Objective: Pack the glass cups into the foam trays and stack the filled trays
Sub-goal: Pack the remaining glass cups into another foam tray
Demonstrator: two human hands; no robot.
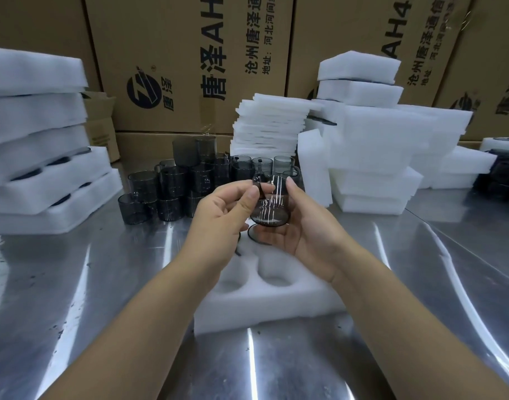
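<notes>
A smoky glass cup (272, 206) was held above the foam tray (276, 301). The left hand (224, 215) pinched its handle, while the right hand (308, 226) curled its fingers around the cup's side.

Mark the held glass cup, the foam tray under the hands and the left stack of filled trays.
held glass cup (272, 207): head view, smoky side wall.
foam tray (264, 308): head view, bare front wall.
stack of filled trays (36, 114): head view, side of an upper tray.
</notes>
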